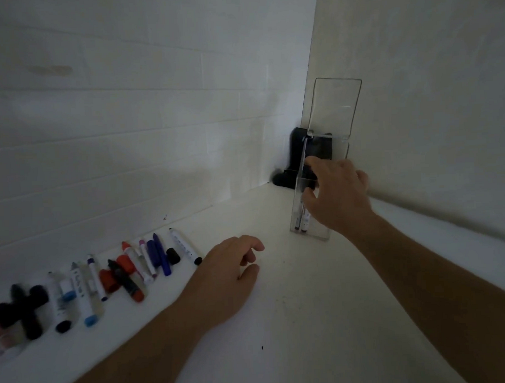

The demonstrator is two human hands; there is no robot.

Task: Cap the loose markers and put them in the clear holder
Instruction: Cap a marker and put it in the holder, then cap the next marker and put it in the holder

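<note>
The clear holder (319, 235) stands upright at the back right of the white table, its hinged lid (337, 109) swung up. Two capped markers (303, 219) stand inside it. My right hand (338, 193) reaches over its open top, thumb and fingers curled at the markers' upper ends; whether it grips one is hidden. My left hand (228, 270) lies palm down on the table with fingers loosely spread, holding nothing. Just left of it lies a row of several loose markers (127, 269), some uncapped, mixed with loose caps such as a black cap (173, 255) and a red cap (125, 263).
The row runs along the tiled back wall to the frame's left edge, ending in dark blurred pieces (25, 308). A black object (288, 172) sits in the corner behind the holder. A plain wall closes the right side. The scene is dim.
</note>
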